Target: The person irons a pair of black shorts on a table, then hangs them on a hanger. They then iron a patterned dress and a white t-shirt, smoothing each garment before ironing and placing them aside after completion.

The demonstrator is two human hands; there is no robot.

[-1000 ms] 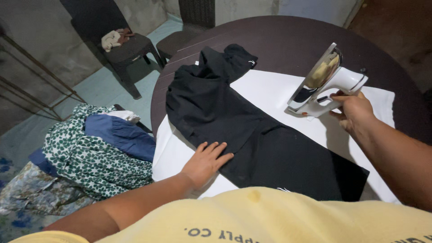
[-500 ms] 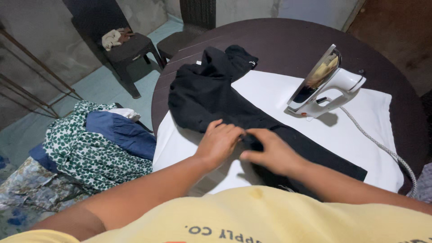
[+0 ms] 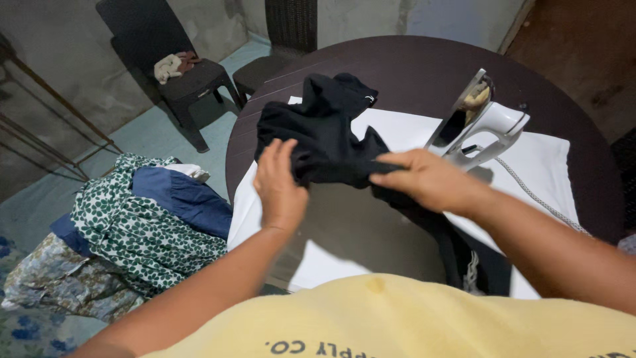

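Repositioning step: left hand (image 3: 281, 182) and right hand (image 3: 427, 179) each keep a closed grip on the black garment (image 3: 324, 142), lifted off the white cloth (image 3: 397, 132). Iron (image 3: 477, 119) stands upright beyond the right grip. Next: lay flat, smooth.

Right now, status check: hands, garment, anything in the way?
Left hand and right hand both gripping black garment, lifted off white cloth. Iron parked upright beside right hand, cord trailing right. Nothing blocking.

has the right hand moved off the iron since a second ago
Yes: the right hand left the upright iron and moved left, gripping the black garment.
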